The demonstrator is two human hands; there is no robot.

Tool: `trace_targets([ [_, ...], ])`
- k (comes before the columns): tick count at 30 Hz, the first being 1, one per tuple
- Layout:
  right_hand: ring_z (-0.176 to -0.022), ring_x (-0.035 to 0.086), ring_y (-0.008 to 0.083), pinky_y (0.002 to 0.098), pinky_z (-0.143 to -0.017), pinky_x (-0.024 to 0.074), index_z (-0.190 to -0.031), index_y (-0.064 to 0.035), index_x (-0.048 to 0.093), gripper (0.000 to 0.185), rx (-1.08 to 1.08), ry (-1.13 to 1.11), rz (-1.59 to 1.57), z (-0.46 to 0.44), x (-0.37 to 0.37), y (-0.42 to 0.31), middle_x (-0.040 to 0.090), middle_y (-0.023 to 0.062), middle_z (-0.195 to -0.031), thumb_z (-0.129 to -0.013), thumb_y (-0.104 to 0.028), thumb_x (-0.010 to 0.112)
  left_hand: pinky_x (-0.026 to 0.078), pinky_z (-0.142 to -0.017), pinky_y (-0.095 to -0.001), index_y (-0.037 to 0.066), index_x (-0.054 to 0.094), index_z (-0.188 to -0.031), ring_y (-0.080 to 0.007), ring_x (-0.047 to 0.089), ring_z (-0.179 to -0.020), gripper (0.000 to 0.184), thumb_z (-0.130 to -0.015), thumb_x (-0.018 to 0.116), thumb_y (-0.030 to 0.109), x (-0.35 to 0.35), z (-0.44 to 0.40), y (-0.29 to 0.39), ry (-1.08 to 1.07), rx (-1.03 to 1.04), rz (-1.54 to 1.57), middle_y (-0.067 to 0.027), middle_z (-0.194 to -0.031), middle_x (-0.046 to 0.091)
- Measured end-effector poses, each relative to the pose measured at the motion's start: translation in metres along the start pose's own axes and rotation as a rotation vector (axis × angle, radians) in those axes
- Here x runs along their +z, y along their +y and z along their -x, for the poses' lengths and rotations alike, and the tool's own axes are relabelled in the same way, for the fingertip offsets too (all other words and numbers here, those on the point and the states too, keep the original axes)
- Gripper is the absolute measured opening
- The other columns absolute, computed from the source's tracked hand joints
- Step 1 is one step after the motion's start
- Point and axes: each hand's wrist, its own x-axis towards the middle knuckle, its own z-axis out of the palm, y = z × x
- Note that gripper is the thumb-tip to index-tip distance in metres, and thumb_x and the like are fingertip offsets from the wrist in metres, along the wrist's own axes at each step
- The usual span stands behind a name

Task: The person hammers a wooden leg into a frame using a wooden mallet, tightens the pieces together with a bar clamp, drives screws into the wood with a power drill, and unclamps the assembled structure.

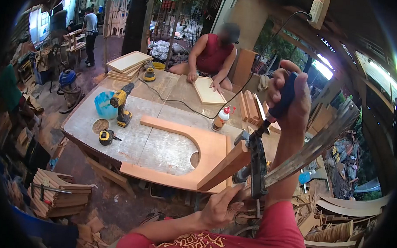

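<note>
In my raised right hand (291,90) is the dark blue screw handle of a bar clamp (259,163), with the fingers curled round it. The clamp's serrated steel bar slopes up to the right, past my right forearm. My left hand (224,208) is closed at the bar's lower end, just below the clamp jaw; its grip is partly hidden. Beside the jaw a thick wooden piece (225,165) stands tilted on a U-shaped wooden frame (188,178), which lies flat on the worktable (83,115).
A yellow drill (120,104), a tape measure (106,137), a glue bottle (221,119) and a sander (149,73) stand on the table. A cord (177,101) crosses it. Opposite, a co-worker (214,54) handles a framed panel (207,90). Stacked wood parts (58,193) sit lower left.
</note>
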Motion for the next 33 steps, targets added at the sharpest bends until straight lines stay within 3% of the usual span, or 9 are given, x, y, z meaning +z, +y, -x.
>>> trace_targets([
  [2, -0.063, 0.054, 0.0103, 0.0228, -0.039, 0.0407, -0.133, 0.0007, 0.047, 0.052, -0.063, 0.362, 0.331, 0.010, 0.023, -0.005, 0.051, 0.0055, -0.091, -0.105, -0.043, 0.052, 0.054, -0.068, -0.0392, -0.012, 0.049, -0.136, -0.0360, 0.066, -0.078, 0.050, -0.098, 0.064, 0.018, 0.001, -0.001, 0.000, 0.014, -0.016, -0.010, -0.0243, -0.098, 0.063],
  [7, -0.046, 0.041, 0.0069, 0.0238, -0.035, 0.0353, -0.130, 0.0001, 0.051, 0.053, 0.116, 0.373, 0.416, 0.003, 0.035, -0.014, 0.045, -0.0016, -0.066, -0.105, -0.047, 0.050, 0.053, -0.068, -0.0400, -0.011, 0.053, -0.134, -0.0361, 0.068, -0.079, 0.049, -0.101, 0.059, 0.025, 0.006, -0.008, 0.000, 0.102, 0.041, 0.010, -0.0243, -0.096, 0.066],
  [11, -0.046, 0.041, 0.0078, 0.0266, -0.041, 0.0375, -0.142, 0.0053, 0.042, 0.074, 0.337, -0.390, -0.342, -0.016, -0.023, -0.010, 0.045, -0.0036, -0.064, -0.102, -0.057, 0.047, 0.053, -0.065, -0.0372, -0.009, 0.057, -0.130, -0.0304, 0.068, -0.071, 0.048, -0.102, 0.059, 0.030, 0.003, -0.006, 0.002, 0.124, -0.089, 0.015, -0.0193, -0.086, 0.067],
  [14, -0.049, 0.040, 0.0101, 0.0323, -0.044, 0.0394, -0.144, 0.0055, 0.043, 0.082, 0.278, -0.550, -0.553, -0.024, -0.035, 0.005, 0.037, -0.0033, -0.062, -0.101, -0.064, 0.041, 0.051, -0.061, -0.0329, -0.008, 0.058, -0.129, -0.0211, 0.064, -0.065, 0.049, -0.102, 0.061, 0.034, -0.002, -0.014, 0.008, 0.106, -0.188, 0.045, -0.0133, -0.078, 0.064],
  [15, -0.061, 0.053, 0.0151, 0.0334, -0.056, 0.0474, -0.147, 0.0070, 0.039, 0.092, 0.266, -0.547, -0.616, -0.024, -0.033, 0.009, 0.051, 0.0026, -0.071, -0.098, -0.071, 0.039, 0.046, -0.057, -0.0294, -0.006, 0.061, -0.124, -0.0145, 0.058, -0.060, 0.050, -0.101, 0.061, 0.039, 0.000, -0.021, 0.008, 0.152, -0.123, 0.082, -0.0082, -0.071, 0.060],
  [19, -0.087, 0.066, 0.0269, 0.0399, -0.079, 0.0533, -0.150, 0.0028, 0.037, 0.097, 0.154, -0.244, -0.189, -0.004, -0.029, -0.003, 0.064, 0.0183, -0.114, -0.094, -0.076, 0.039, 0.039, -0.053, -0.0282, -0.004, 0.064, -0.115, -0.0102, 0.051, -0.057, 0.050, -0.101, 0.059, 0.043, 0.002, -0.014, 0.001, 0.180, -0.174, 0.081, -0.0017, -0.065, 0.054],
  [23, -0.111, 0.061, 0.0265, 0.0414, -0.097, 0.0470, -0.150, 0.0014, 0.036, 0.092, 0.053, -0.107, 0.093, 0.020, -0.047, -0.006, 0.062, 0.0165, -0.124, -0.096, -0.073, 0.040, 0.033, -0.054, -0.0247, -0.003, 0.065, -0.113, -0.0035, 0.041, -0.062, 0.048, -0.102, 0.059, 0.043, -0.005, -0.018, 0.019, 0.194, -0.291, 0.218, 0.0055, -0.067, 0.048],
  [28, -0.111, 0.060, 0.0222, 0.0377, -0.098, 0.0455, -0.148, -0.0021, 0.042, 0.069, -0.020, -0.064, 0.346, 0.055, -0.075, 0.002, 0.061, 0.0115, -0.126, -0.102, -0.052, 0.051, 0.025, -0.052, -0.0204, -0.002, 0.063, -0.113, -0.0002, 0.035, -0.059, 0.054, -0.100, 0.060, 0.050, -0.012, -0.031, 0.040, 0.211, -0.361, 0.395, 0.0093, -0.069, 0.042],
  [33, -0.115, 0.054, 0.0205, 0.0361, -0.099, 0.0448, -0.145, -0.0020, 0.046, 0.067, -0.123, 0.012, 0.582, 0.098, -0.061, 0.005, 0.058, 0.0113, -0.126, -0.100, -0.050, 0.059, 0.023, -0.043, -0.0231, -0.003, 0.057, -0.106, -0.0046, 0.031, -0.048, 0.069, -0.098, 0.049, 0.066, -0.013, -0.043, 0.043, 0.221, -0.338, 0.276, 0.0043, -0.059, 0.036],
])
